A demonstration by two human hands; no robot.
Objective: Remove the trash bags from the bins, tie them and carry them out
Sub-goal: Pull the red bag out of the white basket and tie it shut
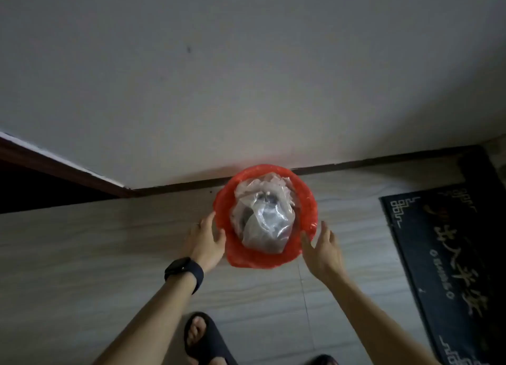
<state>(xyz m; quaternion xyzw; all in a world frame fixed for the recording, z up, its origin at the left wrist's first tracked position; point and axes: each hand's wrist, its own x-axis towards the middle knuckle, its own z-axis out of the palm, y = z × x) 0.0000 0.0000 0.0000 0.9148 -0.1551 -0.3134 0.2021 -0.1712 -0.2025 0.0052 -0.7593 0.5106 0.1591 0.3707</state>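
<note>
A red trash bag point(308, 211) is folded over the rim of a round bin that stands on the floor against the wall. A clear plastic bag point(264, 222) full of rubbish sits on top inside it. My left hand point(206, 241), with a black watch on the wrist, is at the bag's left edge, fingers spread and touching the red plastic. My right hand point(324, 248) is at the bag's right edge, fingers apart, just beside the plastic. Neither hand grips anything.
A pale wall point(246, 77) with a dark skirting board rises right behind the bin. A dark doormat point(449, 269) with gold lettering lies on the floor to the right. A dark doorway opens at the far left. My sandalled foot point(202, 337) is below the bin.
</note>
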